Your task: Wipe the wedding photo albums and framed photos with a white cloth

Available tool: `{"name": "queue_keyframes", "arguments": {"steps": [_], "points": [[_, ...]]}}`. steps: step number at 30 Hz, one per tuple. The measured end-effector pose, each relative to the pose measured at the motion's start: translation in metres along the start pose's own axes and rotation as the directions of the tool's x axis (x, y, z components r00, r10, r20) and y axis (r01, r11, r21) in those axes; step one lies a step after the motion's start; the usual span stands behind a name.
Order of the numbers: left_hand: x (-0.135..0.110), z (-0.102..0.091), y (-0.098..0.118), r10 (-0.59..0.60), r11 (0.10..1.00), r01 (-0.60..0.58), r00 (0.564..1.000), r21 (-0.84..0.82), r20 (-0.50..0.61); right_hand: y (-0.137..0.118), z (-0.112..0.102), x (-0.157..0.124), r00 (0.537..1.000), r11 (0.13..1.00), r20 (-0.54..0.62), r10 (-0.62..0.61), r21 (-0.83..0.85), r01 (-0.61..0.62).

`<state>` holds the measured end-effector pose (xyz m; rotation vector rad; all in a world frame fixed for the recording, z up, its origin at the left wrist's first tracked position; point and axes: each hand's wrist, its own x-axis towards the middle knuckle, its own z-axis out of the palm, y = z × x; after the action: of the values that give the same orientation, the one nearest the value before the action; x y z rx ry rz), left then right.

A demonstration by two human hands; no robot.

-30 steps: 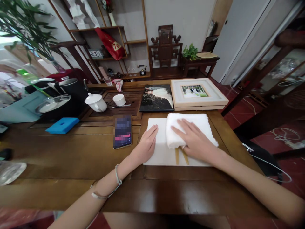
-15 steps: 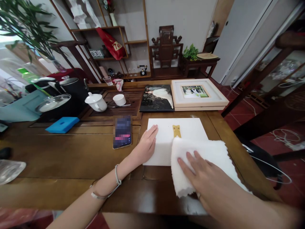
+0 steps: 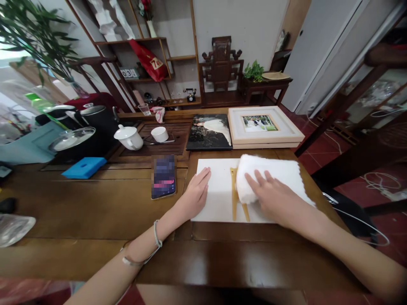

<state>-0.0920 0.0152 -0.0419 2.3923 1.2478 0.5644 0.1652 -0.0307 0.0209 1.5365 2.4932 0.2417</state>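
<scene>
A white flat board (image 3: 216, 199) lies face down on the wooden table (image 3: 95, 212), with a tan stand strip (image 3: 235, 199) running down its back. My left hand (image 3: 197, 192) rests flat on the board's left edge, fingers stretched out. My right hand (image 3: 273, 197) lies palm down with fingers extended on a folded white towel (image 3: 276, 176), which covers the board's right half.
A phone (image 3: 163, 176) lies left of the board. Behind it are a dark photo print (image 3: 210, 131) and a white framed picture (image 3: 263, 125). A tea tray with a white teapot (image 3: 129, 137) and cup (image 3: 159, 133), a blue block (image 3: 84, 167) and pots sit at the left.
My right hand drew the towel toward me off the board's near edge, then pushed it back up over the board's right half. My left hand stayed put.
</scene>
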Motion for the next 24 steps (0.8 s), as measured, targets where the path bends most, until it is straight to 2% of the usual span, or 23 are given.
{"name": "queue_keyframes", "arguments": {"steps": [2, 4, 6, 8, 11, 14, 17, 20, 22, 24], "points": [[0.000, 0.000, 0.000, 0.002, 1.000, -0.002, 1.000, 0.001, 0.004, -0.007, -0.006, -0.029, 0.987, 0.988, -0.065, -0.150, 0.030, 0.152], [0.000, -0.001, 0.001, 0.003, 1.000, -0.003, 1.000, 0.002, 0.009, -0.012, -0.015, -0.051, 0.952, 0.955, -0.130, -0.278, 0.067, 0.289], [0.000, -0.001, 0.001, 0.003, 1.000, -0.003, 1.000, 0.003, 0.008, -0.011, -0.024, -0.056, 0.946, 0.940, -0.122, -0.301, 0.132, 0.316], [0.000, -0.002, 0.001, 0.002, 1.000, -0.003, 1.000, 0.005, 0.008, -0.002, -0.027, -0.043, 0.971, 0.949, -0.049, -0.232, 0.206, 0.238], [0.000, -0.001, 0.000, 0.008, 1.000, -0.008, 1.000, 0.005, 0.009, 0.021, -0.016, -0.002, 0.997, 0.976, 0.031, -0.073, 0.207, 0.065], [0.000, 0.000, -0.001, 0.016, 1.000, -0.016, 1.000, 0.003, -0.001, 0.041, 0.002, 0.035, 0.999, 0.995, -0.013, 0.035, 0.099, -0.033], [0.000, 0.001, -0.003, 0.024, 1.000, -0.024, 1.000, -0.001, -0.010, 0.043, 0.010, 0.043, 0.997, 0.997, -0.004, 0.080, 0.017, -0.080], [0.000, 0.002, -0.004, 0.030, 1.000, -0.030, 0.999, -0.005, -0.018, 0.021, 0.004, 0.014, 0.998, 0.999, 0.051, 0.038, -0.012, -0.037], [0.000, 0.003, -0.005, 0.030, 1.000, -0.030, 0.999, -0.007, -0.024, 0.000, -0.004, -0.018, 0.996, 0.997, 0.043, -0.075, -0.004, 0.076], [-0.001, 0.004, -0.005, 0.032, 0.999, -0.032, 0.999, -0.012, -0.032, -0.017, -0.013, -0.047, 0.976, 0.976, -0.028, -0.217, 0.026, 0.218]]}}
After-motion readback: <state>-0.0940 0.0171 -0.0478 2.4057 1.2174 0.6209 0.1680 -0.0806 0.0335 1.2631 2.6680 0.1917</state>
